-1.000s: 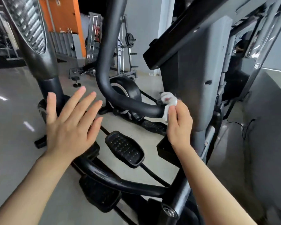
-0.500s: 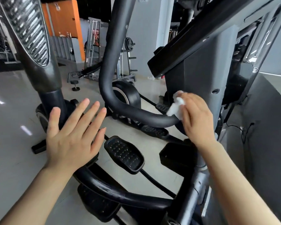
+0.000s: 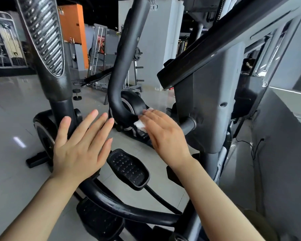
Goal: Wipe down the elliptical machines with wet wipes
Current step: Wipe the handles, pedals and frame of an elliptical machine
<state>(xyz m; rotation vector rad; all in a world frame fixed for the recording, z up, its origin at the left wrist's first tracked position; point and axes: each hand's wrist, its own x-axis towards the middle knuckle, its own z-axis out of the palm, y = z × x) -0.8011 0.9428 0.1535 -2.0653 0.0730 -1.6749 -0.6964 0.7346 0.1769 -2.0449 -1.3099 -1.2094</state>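
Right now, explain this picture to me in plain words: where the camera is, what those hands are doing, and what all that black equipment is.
The camera sits on a person's head, looking forward and down, so the two bare arms reaching in from the bottom are that person's own. There is no robot here.

The right hand presses a white wet wipe against the curved black handlebar of an elliptical machine, at its lower bend. The fingers lie fairly flat over the wipe, so how firm the grip is cannot be told.

The left hand hovers open with fingers spread, holding nothing.

Below the hands is a studded black foot pedal, and on the right stands the machine's grey centre column. The floor is shiny grey tile; weight racks stand in the background.
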